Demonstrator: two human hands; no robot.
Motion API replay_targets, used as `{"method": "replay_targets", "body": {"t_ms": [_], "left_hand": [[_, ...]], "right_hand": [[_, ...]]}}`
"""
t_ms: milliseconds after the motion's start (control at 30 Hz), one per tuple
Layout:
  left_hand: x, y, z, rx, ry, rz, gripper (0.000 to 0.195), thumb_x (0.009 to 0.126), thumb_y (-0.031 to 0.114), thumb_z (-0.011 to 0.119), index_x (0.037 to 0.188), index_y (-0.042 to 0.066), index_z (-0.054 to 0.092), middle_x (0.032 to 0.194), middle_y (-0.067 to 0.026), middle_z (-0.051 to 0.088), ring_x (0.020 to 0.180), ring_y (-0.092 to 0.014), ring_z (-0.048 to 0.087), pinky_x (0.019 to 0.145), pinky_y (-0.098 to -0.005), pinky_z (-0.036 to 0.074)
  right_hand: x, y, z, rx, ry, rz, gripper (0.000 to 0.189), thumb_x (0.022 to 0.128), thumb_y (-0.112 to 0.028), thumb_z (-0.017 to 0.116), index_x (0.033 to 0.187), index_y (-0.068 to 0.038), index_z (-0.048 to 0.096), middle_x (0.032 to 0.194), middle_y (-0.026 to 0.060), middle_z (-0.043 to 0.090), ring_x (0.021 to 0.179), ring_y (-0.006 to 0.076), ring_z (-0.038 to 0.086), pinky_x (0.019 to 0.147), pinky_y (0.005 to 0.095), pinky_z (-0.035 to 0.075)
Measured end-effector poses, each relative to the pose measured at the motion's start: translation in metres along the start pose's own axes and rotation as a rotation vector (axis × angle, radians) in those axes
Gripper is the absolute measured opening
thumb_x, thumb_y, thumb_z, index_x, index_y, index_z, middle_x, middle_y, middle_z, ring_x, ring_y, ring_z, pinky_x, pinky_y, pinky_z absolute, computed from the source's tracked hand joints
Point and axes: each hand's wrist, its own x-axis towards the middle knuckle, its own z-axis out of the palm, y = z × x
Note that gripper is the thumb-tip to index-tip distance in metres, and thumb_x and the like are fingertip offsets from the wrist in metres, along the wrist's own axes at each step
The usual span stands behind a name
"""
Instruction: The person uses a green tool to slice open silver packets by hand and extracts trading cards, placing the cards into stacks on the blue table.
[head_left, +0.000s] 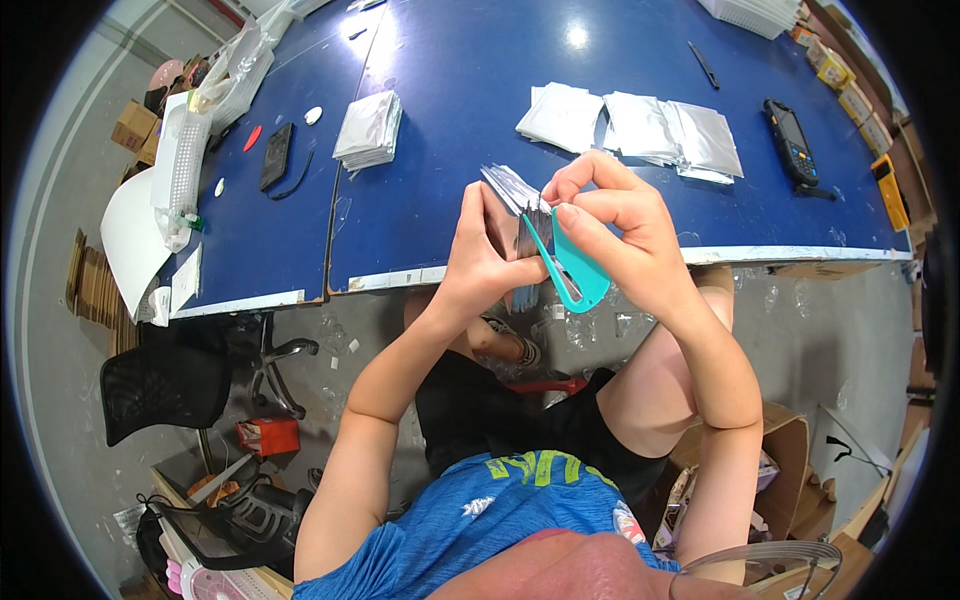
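My left hand grips a thick stack of thin silver foil packets, tilted on edge above the table's front edge. My right hand holds a teal plastic letter-opener-style cutter between thumb and fingers. Its slim arm lies against the side of the stack, and my right fingertips touch the packets' upper end. Behind my hands, flat silver packets lie in a left pile, a middle pile and a right pile. A taller, neat stack of packets stands farther left.
On the blue table are a black phone-like device with a strap, a handheld scanner terminal and a black knife. White plastic baskets line the left edge. A mesh chair and an open carton stand below.
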Motion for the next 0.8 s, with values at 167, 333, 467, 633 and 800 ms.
{"method": "replay_targets", "body": {"t_ms": [167,333,467,633,800], "left_hand": [[-0.0006,-0.0071,-0.0003,0.024,-0.031,0.007,0.058,0.061,0.007,0.077,0.101,0.006,0.036,0.086,-0.0019,0.048,0.076,-0.007,0.050,0.065,-0.0228,0.045],[-0.0011,-0.0035,0.0006,-0.025,-0.026,-0.023,0.058,0.060,0.008,0.079,0.098,0.007,0.035,0.086,-0.0012,0.047,0.074,-0.006,0.049,0.064,-0.0224,0.044],[-0.0010,-0.0077,-0.0013,-0.003,-0.023,0.010,0.057,0.060,0.007,0.079,0.097,0.007,0.035,0.085,-0.0008,0.047,0.072,-0.006,0.048,0.062,-0.0220,0.044],[-0.0019,-0.0081,-0.0030,0.009,-0.027,-0.015,0.058,0.059,0.007,0.080,0.096,0.007,0.035,0.084,-0.0002,0.047,0.069,-0.006,0.048,0.060,-0.0231,0.044],[-0.0025,-0.0023,0.0044,0.411,0.128,0.302,0.058,0.058,0.013,0.080,0.099,0.003,0.040,0.082,-0.0055,0.050,0.066,-0.016,0.053,0.061,-0.0291,0.046]], "right_hand": [[-0.0001,-0.0003,-0.0005,-0.038,0.000,-0.012,0.022,0.088,-0.015,0.063,0.075,0.003,0.066,0.086,0.0076,0.058,0.078,0.0162,0.057,0.068,0.0283,0.045],[-0.0002,0.0015,-0.0008,0.004,0.006,-0.023,0.022,0.088,-0.015,0.063,0.075,0.003,0.066,0.086,0.0075,0.058,0.079,0.0161,0.057,0.069,0.0281,0.045],[0.0008,0.0000,-0.0002,-0.005,0.006,-0.022,0.022,0.088,-0.015,0.064,0.075,0.003,0.066,0.086,0.0076,0.058,0.079,0.0160,0.058,0.068,0.0280,0.045],[0.0003,-0.0013,-0.0007,-0.042,-0.021,0.000,0.021,0.088,-0.012,0.062,0.074,0.004,0.065,0.088,0.0075,0.056,0.083,0.0163,0.057,0.072,0.0289,0.045],[-0.0007,-0.0057,-0.0033,-0.112,-0.038,0.050,0.022,0.088,-0.009,0.061,0.070,0.004,0.060,0.091,0.0072,0.055,0.090,0.0160,0.057,0.080,0.0288,0.044]]}}
